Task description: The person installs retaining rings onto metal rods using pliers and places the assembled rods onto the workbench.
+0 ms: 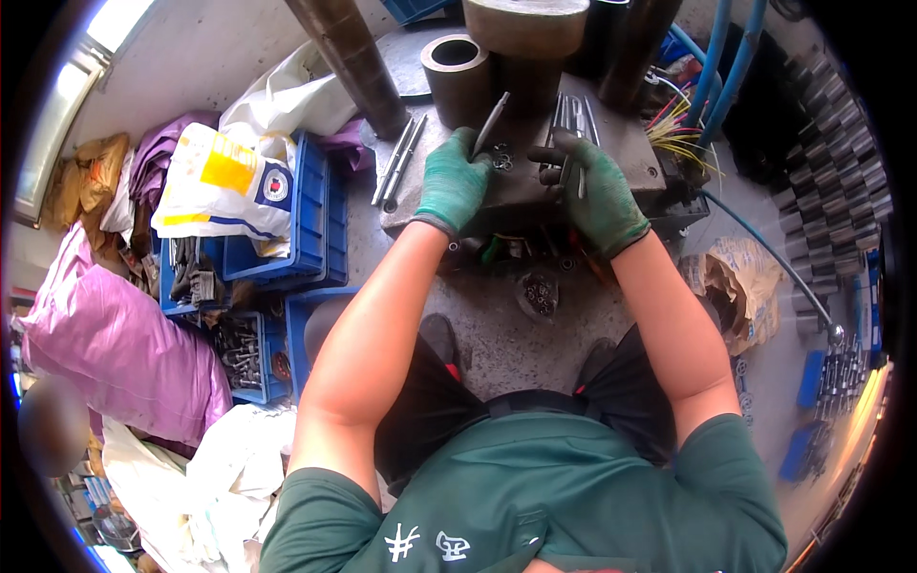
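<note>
My left hand [451, 181], in a green glove, is closed on a slim metal rod [492, 124] that points up and away. Across from it, my right hand [604, 191], gloved in green with dark fingertips, has its fingers curled around what looks like another thin rod [582, 181]. Several similar loose rods [576, 113] lie on the steel block [521, 196] just beyond the right hand. Small metal rings [501, 158] sit between my hands. To the left of my left hand, more rods [399, 162] lie side by side on the block.
A thick hollow steel cylinder [455, 59] stands at the back, between round metal columns [351, 62]. Blue crates [320, 215] and a pink sack [124, 334] are at left. Below the block's front edge sits a bag of small parts [538, 294]. Blue hoses [745, 57] hang at right.
</note>
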`<move>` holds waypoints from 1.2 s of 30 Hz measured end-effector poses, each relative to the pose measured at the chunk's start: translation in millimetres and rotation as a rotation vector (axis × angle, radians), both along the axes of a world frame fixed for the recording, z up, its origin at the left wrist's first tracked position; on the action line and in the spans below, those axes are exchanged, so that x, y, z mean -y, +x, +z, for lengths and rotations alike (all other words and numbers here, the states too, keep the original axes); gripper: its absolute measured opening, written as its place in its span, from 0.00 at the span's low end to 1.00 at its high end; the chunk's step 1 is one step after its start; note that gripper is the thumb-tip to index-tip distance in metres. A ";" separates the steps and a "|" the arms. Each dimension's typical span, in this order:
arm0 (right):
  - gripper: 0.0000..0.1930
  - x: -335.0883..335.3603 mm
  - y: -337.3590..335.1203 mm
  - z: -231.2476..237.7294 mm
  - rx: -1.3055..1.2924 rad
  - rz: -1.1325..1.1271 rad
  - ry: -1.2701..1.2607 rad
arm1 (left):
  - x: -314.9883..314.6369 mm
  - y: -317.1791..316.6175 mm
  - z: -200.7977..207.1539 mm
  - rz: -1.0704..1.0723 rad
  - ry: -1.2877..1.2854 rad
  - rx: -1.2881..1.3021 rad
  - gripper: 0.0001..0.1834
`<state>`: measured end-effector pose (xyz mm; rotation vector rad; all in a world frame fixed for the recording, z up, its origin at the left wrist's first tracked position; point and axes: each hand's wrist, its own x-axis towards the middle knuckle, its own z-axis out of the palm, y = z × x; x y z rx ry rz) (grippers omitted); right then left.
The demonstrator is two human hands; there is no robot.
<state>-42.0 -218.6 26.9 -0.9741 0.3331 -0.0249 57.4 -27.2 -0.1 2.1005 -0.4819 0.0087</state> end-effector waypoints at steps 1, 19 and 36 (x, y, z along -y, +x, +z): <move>0.18 3.2 -4.3 4.3 0.010 0.047 -0.037 | -1.0 1.0 1.6 -0.003 0.043 0.002 0.18; 0.36 33.8 -40.1 8.3 0.440 -0.076 -1.232 | -5.7 5.4 14.3 -0.032 0.078 -0.196 0.17; 0.36 20.1 -46.0 21.4 0.273 0.154 -1.435 | -1.3 -5.0 31.3 -0.011 0.009 -0.331 0.14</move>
